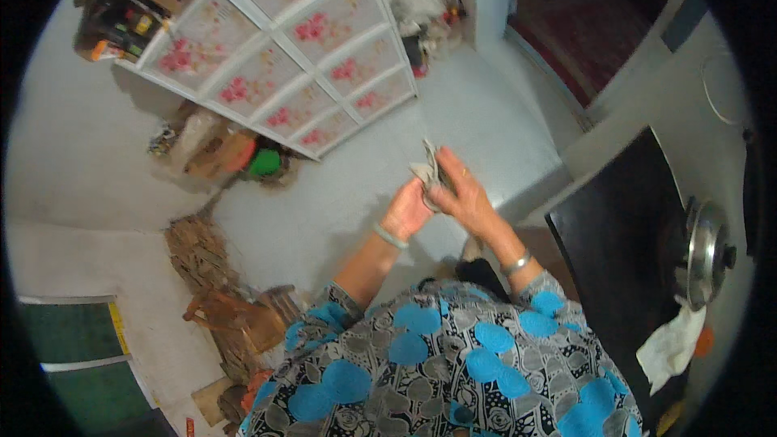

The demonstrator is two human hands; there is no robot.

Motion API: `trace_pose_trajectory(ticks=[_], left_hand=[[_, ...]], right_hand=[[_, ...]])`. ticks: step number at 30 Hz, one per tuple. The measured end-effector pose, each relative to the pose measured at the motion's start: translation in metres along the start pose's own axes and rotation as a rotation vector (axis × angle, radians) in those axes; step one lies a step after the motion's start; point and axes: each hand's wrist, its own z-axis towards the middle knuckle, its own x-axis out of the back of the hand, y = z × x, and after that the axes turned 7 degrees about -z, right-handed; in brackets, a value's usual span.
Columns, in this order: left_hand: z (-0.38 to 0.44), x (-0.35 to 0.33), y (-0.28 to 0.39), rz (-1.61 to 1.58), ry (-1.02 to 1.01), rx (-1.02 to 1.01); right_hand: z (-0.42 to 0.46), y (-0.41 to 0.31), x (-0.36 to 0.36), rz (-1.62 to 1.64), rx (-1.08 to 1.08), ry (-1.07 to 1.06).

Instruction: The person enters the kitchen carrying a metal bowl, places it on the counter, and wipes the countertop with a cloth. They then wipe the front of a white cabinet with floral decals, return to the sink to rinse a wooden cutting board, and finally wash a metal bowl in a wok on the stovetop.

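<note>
A crumpled, pale grey-white cloth point(429, 177) is bunched between my two hands in front of my body, above the floor. My left hand point(408, 209), with a pale bangle at its wrist, holds the cloth from the left side. From the right, my right hand point(464, 194) presses its thumb on the cloth, with the fingers stretched along its far side. A ring sits on one right finger and a silver bangle on that wrist. Part of the cloth is hidden by the hands.
A white drawer cabinet point(309, 67) with pink flower panels stands ahead. Bags and a green object point(265, 162) lie beside it. Firewood point(197, 249) lines the left wall. At right, a dark table point(613, 218) bears a metal pan lid point(709, 255) and a white cloth point(671, 343).
</note>
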Motion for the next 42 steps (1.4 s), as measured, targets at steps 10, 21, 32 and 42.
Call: trace_pose_trajectory(ticks=[10,21,32,42], left_hand=[[-0.018,0.001,0.051,0.385,0.013,-0.185],[-0.079,0.098,0.219,0.388,0.238,-0.336],[-0.108,0.231,0.408,0.364,0.470,-0.225],[-0.092,0.308,0.465,1.080,0.044,-0.367]], right_hand=[[0.054,-0.008,-0.025,-0.038,0.219,-0.176],[0.320,-0.107,-0.101,0.161,0.165,0.101],[0.646,-0.222,-0.186,-0.217,0.698,1.000],[0.677,-0.200,-0.171,-0.144,0.389,1.200]])
